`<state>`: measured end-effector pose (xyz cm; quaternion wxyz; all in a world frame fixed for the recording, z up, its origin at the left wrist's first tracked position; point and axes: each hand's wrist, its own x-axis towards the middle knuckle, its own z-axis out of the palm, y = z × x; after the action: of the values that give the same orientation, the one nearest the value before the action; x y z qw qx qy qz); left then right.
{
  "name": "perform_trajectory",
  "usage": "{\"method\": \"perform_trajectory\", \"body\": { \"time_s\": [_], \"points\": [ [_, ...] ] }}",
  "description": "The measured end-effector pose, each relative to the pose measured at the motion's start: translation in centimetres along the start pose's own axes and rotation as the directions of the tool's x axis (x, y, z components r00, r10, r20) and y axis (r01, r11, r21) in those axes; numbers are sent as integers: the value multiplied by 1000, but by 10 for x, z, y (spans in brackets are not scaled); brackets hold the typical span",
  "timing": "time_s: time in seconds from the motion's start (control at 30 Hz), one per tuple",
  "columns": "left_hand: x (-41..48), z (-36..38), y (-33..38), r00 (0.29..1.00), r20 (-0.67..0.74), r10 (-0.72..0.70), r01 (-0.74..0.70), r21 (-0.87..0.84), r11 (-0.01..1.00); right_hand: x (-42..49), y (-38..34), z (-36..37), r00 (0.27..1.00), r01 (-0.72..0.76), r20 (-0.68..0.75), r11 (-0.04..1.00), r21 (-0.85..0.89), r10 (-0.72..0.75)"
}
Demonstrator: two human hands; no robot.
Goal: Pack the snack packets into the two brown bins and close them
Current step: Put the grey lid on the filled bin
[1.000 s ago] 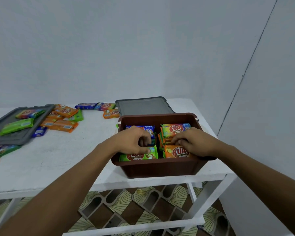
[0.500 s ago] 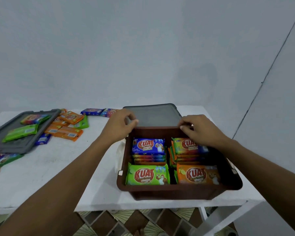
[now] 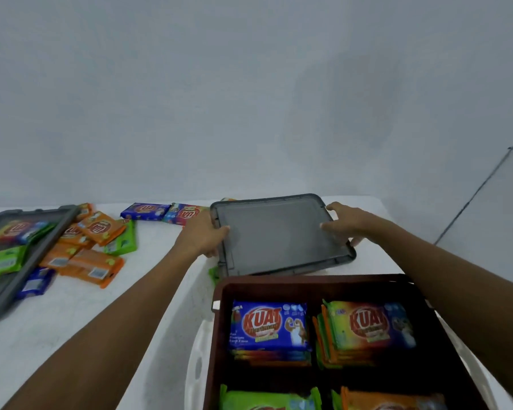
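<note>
A brown bin [image 3: 219, 327] stands open at the table's near right, filled with stacks of snack packets: a blue one [image 3: 268, 325] on top at back left, a green-orange one [image 3: 370, 325] at back right, and green and orange ones in front. Just behind the bin lies its grey lid [image 3: 279, 235]. My left hand [image 3: 203, 236] grips the lid's left edge, thumb on top. My right hand [image 3: 345, 223] grips its right edge. The lid's near side is tilted slightly off the table.
Loose orange, green and blue snack packets [image 3: 92, 250] lie on the white table [image 3: 101, 306] at the back left. A second grey lid [image 3: 27, 261] with packets on it sits at the far left. A wall stands close behind.
Both hands left the packets inside the bin, reached past its back rim and took hold of the grey lid's two side edges. The view has moved closer over the bin.
</note>
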<state>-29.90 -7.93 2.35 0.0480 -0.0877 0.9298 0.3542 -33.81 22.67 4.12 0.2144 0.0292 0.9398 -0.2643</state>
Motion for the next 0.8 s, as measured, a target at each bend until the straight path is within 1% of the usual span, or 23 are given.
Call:
{"method": "perform_trajectory", "body": {
  "time_s": [0.07,0.1,0.13,0.17,0.2,0.23,0.27,0.3,0.37,0.43,0.5,0.57,0.63,0.67,0.73,0.8],
  "points": [
    [9,1,0,999,30,-9,9,6,1000,10,-3,2,997,-62,38,996,59,60],
    [14,0,-1,1000,23,-5,5,-7,1000,13,-4,2,998,-67,26,990,127,64],
    [19,-2,-2,1000,-1,7,-7,-40,999,15,-4,0,998,-49,-17,977,208,53],
    [22,-5,-1,999,-44,20,-25,-116,993,16,-4,-4,995,-7,-91,956,292,35],
    [25,-10,1,994,-101,28,-51,-226,973,16,-4,-9,982,60,-190,917,394,17],
    [27,-17,6,987,-159,33,-88,-354,931,16,-6,-17,956,144,-294,850,507,13],
    [27,-22,12,979,-200,43,-135,-474,870,13,-8,-25,925,234,-379,757,610,20],
    [24,-27,20,973,-223,56,-176,-567,805,8,-10,-33,901,307,-433,663,683,29],
    [12,-33,36,971,-231,59,-205,-683,701,-8,-14,-44,895,366,-444,519,772,31],
    [-2,-37,43,981,-194,25,-174,-803,570,-25,-9,-47,911,365,-412,403,839,32],
    [-19,-38,46,986,-162,38,-162,-883,440,-44,3,-45,933,338,-360,323,884,11],
    [-35,-39,47,987,-157,22,-153,-912,380,-62,15,-42,953,298,-302,286,911,-32],
    [-55,-40,47,987,-162,18,-158,-924,348,-81,29,-39,959,282,-272,253,925,-75],
    [-65,-40,45,985,-163,54,-172,-927,334,-93,34,-37,956,292,-277,269,918,-95],
    [-86,-38,38,978,-149,147,-188,-932,310,-117,44,-29,950,312,-284,370,875,-129],
    [-110,-32,30,975,-110,192,-172,-924,342,-143,56,-16,958,286,-245,434,854,-150]
  ]
}}
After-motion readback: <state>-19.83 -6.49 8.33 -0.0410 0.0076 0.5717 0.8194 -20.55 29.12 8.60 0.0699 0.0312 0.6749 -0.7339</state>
